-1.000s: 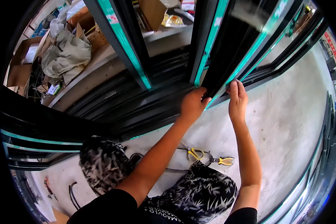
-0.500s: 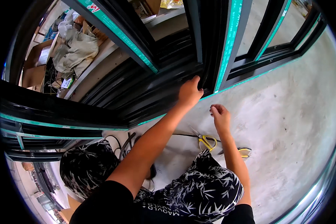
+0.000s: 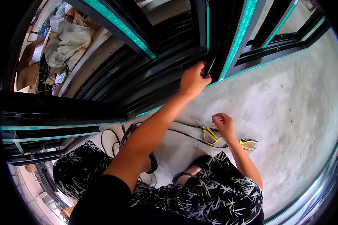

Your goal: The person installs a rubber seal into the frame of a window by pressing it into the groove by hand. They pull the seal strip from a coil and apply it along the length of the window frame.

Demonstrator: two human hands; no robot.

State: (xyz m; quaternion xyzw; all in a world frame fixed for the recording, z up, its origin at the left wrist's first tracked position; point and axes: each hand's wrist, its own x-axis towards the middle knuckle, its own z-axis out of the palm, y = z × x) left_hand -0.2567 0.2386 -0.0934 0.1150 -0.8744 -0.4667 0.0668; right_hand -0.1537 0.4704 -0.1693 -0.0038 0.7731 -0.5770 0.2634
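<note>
At the inner corner of a black metal frame (image 3: 154,80), my left hand (image 3: 193,80) is closed, thumb and fingers pinching a thin black strip (image 3: 213,60) that runs up along the upright. My right hand (image 3: 224,125) hovers over the floor, nearer to me, its fingers curled together. Whatever its fingertips hold, if anything, is too small to make out. Just below that hand lie yellow-handled scissors (image 3: 210,135) with their blades pointing away to the left. A second yellow-handled tool (image 3: 248,144) rests beside my right forearm, partly hidden by it.
Black cord-like strip (image 3: 187,134) loops across the concrete floor (image 3: 274,108) near my feet. Frame sections with green tape (image 3: 233,41) rise ahead and at the left. Beyond the frame, a shelf holds a cardboard box (image 3: 29,73) and crumpled plastic sheeting (image 3: 69,43).
My left hand has shifted slightly up and right along the frame corner, now pinching the strip. My right hand has dropped a little lower. The whole view has tilted slightly.
</note>
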